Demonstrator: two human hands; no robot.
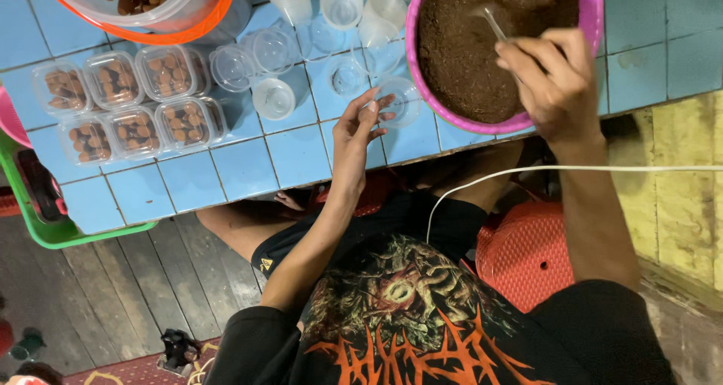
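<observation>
My right hand (pixel 556 76) pinches a thin metal spoon (pixel 493 22) sunk in the round pink plastic bowl (pixel 595 9) of dark brown powder, while my left hand (pixel 360 125) grips a small clear plastic cup (pixel 398 103) at its rim, best kept level and close.

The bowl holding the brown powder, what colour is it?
Pink bowl, seen best in the head view.

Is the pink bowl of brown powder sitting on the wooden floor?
No. The pink bowl rests on the blue tiled surface, where the right hand holds a spoon in its brown powder.
</observation>
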